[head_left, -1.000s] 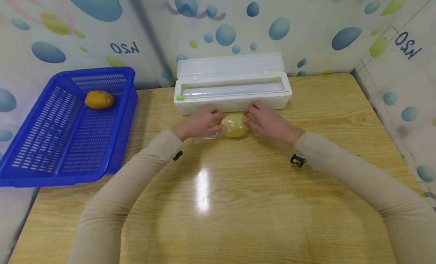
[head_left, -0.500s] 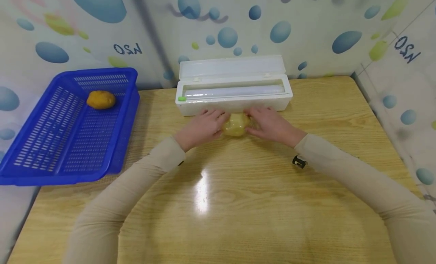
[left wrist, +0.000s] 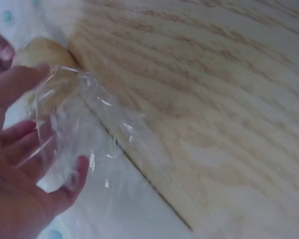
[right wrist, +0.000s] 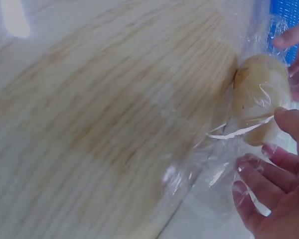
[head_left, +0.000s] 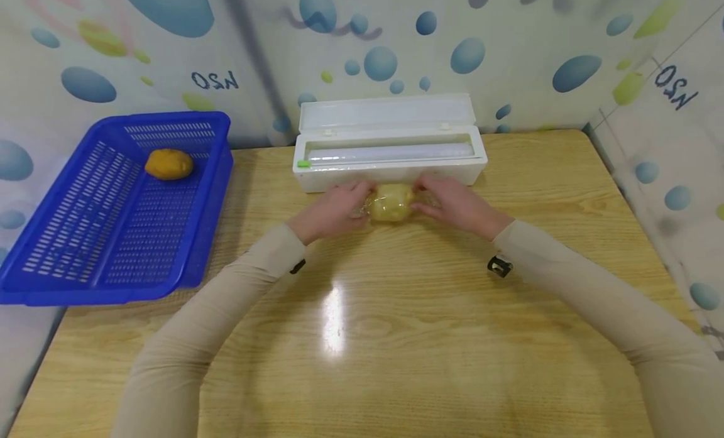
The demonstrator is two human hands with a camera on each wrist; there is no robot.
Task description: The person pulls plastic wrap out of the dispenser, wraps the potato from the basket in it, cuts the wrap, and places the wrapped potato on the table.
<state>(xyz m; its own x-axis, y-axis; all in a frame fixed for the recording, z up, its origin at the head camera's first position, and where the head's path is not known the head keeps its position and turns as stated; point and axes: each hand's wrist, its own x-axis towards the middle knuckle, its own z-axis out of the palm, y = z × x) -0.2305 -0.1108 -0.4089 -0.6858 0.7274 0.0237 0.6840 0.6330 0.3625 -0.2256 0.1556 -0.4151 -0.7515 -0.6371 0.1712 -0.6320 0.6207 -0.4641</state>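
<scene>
A yellowish potato (head_left: 391, 203) wrapped in clear film lies on the table just before the white film box (head_left: 390, 174). On its left side is the left hand (head_left: 334, 212), and on its right side the right hand (head_left: 457, 205). In the left wrist view, the left hand (left wrist: 20, 164) has its thumb at the potato (left wrist: 50, 52), with loose film (left wrist: 104, 114) over its bent fingers. From the right wrist, the right hand (right wrist: 284, 184) shows its thumb at the potato (right wrist: 259, 89) and its fingers in the loose film (right wrist: 209, 164).
A blue basket (head_left: 195, 237) stands at the left with one brown-yellow potato (head_left: 169, 164) inside. The film box's lid (head_left: 387, 113) is raised, showing a film roll (head_left: 390, 152). A patterned wall (head_left: 509, 36) rises behind the table (head_left: 396, 337).
Both hands have stayed beside the wrapped potato while their fingers shifted on the film. The left hand's fingers have drawn slightly back from the potato. The head view has shifted a little.
</scene>
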